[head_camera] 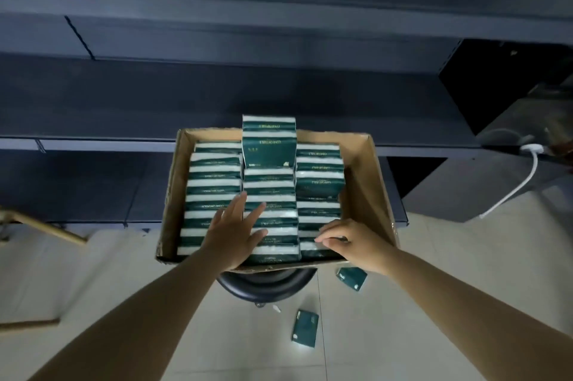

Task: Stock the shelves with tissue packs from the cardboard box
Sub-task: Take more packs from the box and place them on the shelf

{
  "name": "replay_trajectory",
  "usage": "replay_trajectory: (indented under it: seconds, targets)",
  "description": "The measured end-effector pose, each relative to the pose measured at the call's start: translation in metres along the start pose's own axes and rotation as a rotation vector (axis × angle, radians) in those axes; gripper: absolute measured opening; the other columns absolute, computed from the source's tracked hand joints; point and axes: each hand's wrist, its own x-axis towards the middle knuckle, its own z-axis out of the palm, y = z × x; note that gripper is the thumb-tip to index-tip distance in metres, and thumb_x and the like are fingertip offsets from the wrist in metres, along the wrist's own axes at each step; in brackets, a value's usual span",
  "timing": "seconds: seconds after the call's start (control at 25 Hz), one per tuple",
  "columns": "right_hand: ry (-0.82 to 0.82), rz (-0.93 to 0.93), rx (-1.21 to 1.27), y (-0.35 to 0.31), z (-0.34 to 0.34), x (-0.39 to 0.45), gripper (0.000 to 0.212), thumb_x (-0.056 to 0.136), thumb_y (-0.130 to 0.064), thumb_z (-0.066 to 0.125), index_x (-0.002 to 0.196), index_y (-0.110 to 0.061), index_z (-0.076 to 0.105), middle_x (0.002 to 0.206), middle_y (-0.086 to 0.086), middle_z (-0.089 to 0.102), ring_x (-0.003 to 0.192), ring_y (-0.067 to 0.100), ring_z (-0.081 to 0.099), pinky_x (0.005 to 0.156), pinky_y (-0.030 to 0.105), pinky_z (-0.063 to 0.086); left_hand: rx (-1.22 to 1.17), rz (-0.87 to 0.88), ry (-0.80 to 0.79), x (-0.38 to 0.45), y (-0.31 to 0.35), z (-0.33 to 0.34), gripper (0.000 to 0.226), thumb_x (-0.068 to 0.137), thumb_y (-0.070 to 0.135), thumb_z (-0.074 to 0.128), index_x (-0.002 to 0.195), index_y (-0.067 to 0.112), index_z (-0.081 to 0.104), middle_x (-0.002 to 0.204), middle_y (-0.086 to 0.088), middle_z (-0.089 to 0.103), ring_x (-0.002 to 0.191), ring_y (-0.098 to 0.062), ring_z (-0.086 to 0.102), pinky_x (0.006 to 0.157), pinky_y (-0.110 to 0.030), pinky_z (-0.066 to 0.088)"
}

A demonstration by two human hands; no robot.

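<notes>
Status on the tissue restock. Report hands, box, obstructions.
Left hand flat, open, on middle-row packs. Right hand pinching a pack at right row's near end. Cardboard box nearly full; shelves bare. Two packs on floor.

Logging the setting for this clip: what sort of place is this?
Probably a shop or stockroom being set up. Long dark shelves stand bare, an open cardboard box on a stool is packed with identical green tissue packs, and the floor is pale tile.
</notes>
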Motion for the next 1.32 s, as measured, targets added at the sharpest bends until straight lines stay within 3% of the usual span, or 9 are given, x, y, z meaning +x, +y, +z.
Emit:
replay_trajectory:
  seconds: [0.12, 0.24, 0.44, 0.64, 0.76, 0.84, 0.96, 1.32]
  targets:
    - [-0.110, 0.134, 0.035, 0.019, 0.008, 0.015, 0.028, 0.098, -0.024, 0.046, 0.119, -0.025, 0.064, 0.131, -0.013, 0.049, 0.124, 0.007, 0.044, 0.097, 0.011, 0.024, 0.070, 0.010, -0.081, 0.020, 0.004, 0.018, 0.066, 0.095, 0.060, 0.015, 0.149, 0.033, -0.013, 0.153, -0.008, -0.028, 0.142, -0.024, -0.024, 0.117, -0.046, -0.005]
    - [-0.111, 0.130, 0.089, 0.028, 0.006, 0.027, 0.029, 0.096, -0.025, 0.052, 0.123, -0.030, 0.060, 0.132, -0.012, 0.049, 0.122, 0.008, 0.046, 0.100, 0.016, 0.029, 0.086, 0.001, -0.101, 0.024, 0.003, 0.031, 0.071, 0.091, 0.065, 0.010, 0.143, 0.033, -0.026, 0.142, -0.006, -0.041, 0.134, -0.021, -0.035, 0.115, -0.048, -0.011]
    - [-0.016, 0.107, 0.055, 0.036, 0.005, 0.033, 0.049, 0.085, -0.002, 0.064, 0.125, -0.029, 0.057, 0.132, -0.008, 0.049, 0.124, 0.007, 0.041, 0.109, 0.020, 0.026, 0.050, -0.001, -0.103, 0.031, -0.001, 0.031, 0.072, 0.088, 0.068, 0.009, 0.138, 0.035, -0.031, 0.142, -0.004, -0.042, 0.130, -0.019, -0.038, 0.113, -0.048, -0.014]
    - [0.105, 0.057, 0.008, 0.028, -0.002, 0.024, 0.041, 0.086, -0.003, 0.063, 0.121, -0.024, 0.060, 0.124, -0.010, 0.054, 0.117, 0.005, 0.048, 0.105, 0.020, 0.033, 0.029, 0.003, -0.088, 0.029, -0.001, 0.032, 0.074, 0.089, 0.069, 0.013, 0.145, 0.035, -0.022, 0.146, -0.005, -0.039, 0.134, -0.020, -0.036, 0.113, -0.047, -0.014]
    - [0.198, 0.021, -0.047, 0.014, -0.020, 0.013, 0.034, 0.086, -0.009, 0.065, 0.116, -0.023, 0.059, 0.117, -0.016, 0.054, 0.109, -0.001, 0.048, 0.093, 0.013, 0.034, -0.014, -0.002, 0.007, 0.020, 0.002, 0.017, 0.075, 0.091, 0.065, 0.027, 0.151, 0.030, -0.001, 0.159, -0.006, -0.012, 0.145, -0.022, -0.015, 0.116, -0.044, -0.005]
    - [0.252, -0.030, 0.006, -0.005, -0.035, 0.007, 0.032, 0.084, -0.007, 0.066, 0.112, -0.020, 0.060, 0.115, -0.014, 0.056, 0.111, 0.004, 0.051, 0.097, 0.019, 0.037, -0.082, -0.018, 0.117, 0.010, 0.004, -0.007, 0.075, 0.090, 0.063, 0.038, 0.150, 0.024, 0.015, 0.158, -0.006, 0.011, 0.146, -0.022, 0.002, 0.117, -0.041, 0.003]
    - [0.330, -0.118, 0.024, -0.047, -0.067, -0.005, 0.030, 0.084, -0.007, 0.067, 0.110, -0.021, 0.061, 0.116, -0.011, 0.058, 0.114, 0.005, 0.051, 0.100, 0.017, 0.033, -0.155, -0.008, 0.302, -0.005, 0.002, -0.059, 0.078, 0.084, 0.063, 0.052, 0.146, 0.021, 0.029, 0.151, -0.006, 0.030, 0.142, -0.022, 0.018, 0.115, -0.039, 0.015]
    - [0.543, -0.431, -0.064, -0.249, -0.190, -0.050, 0.034, 0.084, -0.007, 0.067, 0.104, -0.034, 0.061, 0.105, -0.019, 0.056, 0.108, 0.004, 0.052, 0.097, 0.021, 0.037, -0.114, 0.050, 0.725, -0.073, -0.041, -0.282, 0.088, 0.076, 0.069, 0.057, 0.144, 0.019, 0.033, 0.146, -0.004, 0.034, 0.141, -0.021, 0.018, 0.112, -0.034, 0.017]
